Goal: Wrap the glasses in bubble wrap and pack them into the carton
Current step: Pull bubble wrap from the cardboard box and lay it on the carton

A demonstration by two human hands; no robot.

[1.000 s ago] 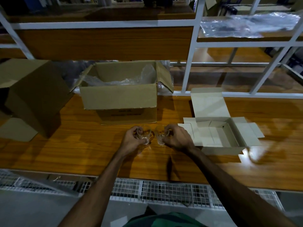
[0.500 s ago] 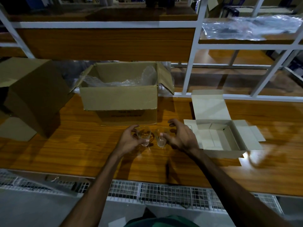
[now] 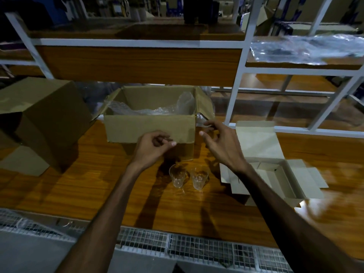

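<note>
glasses set down unwrapped, hands reaching for the wrap

two small clear glass cups stand upright at centre frame on the wooden bench (image 3: 78, 194), the left glass (image 3: 177, 177) just beside the right glass (image 3: 199, 177), apart or barely touching; i cannot tell which. neither is wrapped.

the left hand (image 3: 152, 147) hovers above them with fingers loosely curled and thumb extended, holding nothing. the right hand (image 3: 220, 142) is raised with fingers spread apart, empty, near the right front corner of the brown carton (image 3: 149, 128). bubble wrap (image 3: 149, 110) lies inside that carton, above centre. a small white box (image 3: 275, 174) sits open at right of the frame, near the glasses.

risks, as judged: both forearms pass directly over the glasses on the way to the wrap; a low wrist or trailing sheet could topple one into the other and chip it. pulling wrap out may also drag the carton forward against them.

change from the earlier frames: both hands then gripped the glasses on the bench. they have since released them and lifted toward the carton. the glasses remain in about the same place.
</note>
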